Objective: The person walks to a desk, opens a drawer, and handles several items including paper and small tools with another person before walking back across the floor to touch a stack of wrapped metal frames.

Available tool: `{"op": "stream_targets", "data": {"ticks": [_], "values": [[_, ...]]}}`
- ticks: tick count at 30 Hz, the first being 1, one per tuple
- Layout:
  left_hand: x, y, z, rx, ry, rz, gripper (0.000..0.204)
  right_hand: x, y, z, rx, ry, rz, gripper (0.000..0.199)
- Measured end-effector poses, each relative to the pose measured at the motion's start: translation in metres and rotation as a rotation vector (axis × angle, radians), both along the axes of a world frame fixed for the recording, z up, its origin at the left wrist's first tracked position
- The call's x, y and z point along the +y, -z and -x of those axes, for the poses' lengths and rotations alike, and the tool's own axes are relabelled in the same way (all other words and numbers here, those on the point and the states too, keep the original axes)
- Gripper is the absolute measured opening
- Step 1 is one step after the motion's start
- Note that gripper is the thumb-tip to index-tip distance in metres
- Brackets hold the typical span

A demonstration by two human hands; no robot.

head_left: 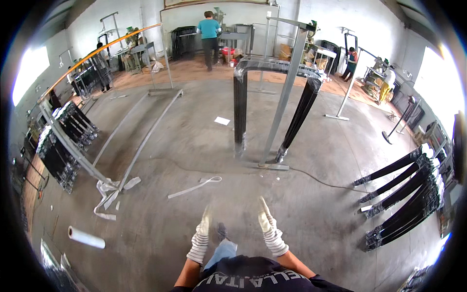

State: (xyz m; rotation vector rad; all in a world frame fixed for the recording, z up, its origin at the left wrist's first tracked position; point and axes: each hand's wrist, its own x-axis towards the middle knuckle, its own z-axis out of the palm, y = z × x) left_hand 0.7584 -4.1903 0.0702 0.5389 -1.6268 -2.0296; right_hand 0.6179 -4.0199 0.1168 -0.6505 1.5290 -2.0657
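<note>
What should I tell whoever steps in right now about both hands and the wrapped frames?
Left hand: gloved, held out in front, holding nothing.
Right hand: gloved, held out in front, holding nothing.
Nearest ahead: grey metal rack carrying black U-shaped frames wrapped in clear film.
More black wrapped frames lie stacked on the floor at right and hang on the long rack at left.
White roll of film lies on the concrete floor, lower left, with loose white strips nearby.
Done or left: cannot tell.
</note>
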Motion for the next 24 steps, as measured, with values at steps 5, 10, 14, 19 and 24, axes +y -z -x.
{"op": "stream_targets", "data": {"ticks": [5,10,14,19,24], "values": [[-0.116,0.011,0.081,0.068,-0.038,0.030,0.053,-0.062,-0.010,0.084,0.015,-0.055,-0.198,0.042],[-0.183,-0.061,0.168,-0.012,0.300,0.080,0.048,-0.111,-0.044,0.137,0.125,-0.206,-0.492,0.043],[-0.200,-0.072,0.203,-0.144,0.234,0.061,0.051,-0.141,-0.045,0.167,0.024,-0.234,-0.462,0.042],[-0.232,-0.040,0.234,-0.327,0.068,-0.075,0.054,-0.181,-0.026,0.238,0.219,-0.342,-0.698,0.044],[-0.271,-0.040,0.277,-0.397,-0.001,-0.044,0.058,-0.234,-0.047,0.340,0.291,-0.353,-0.738,0.044]]}}
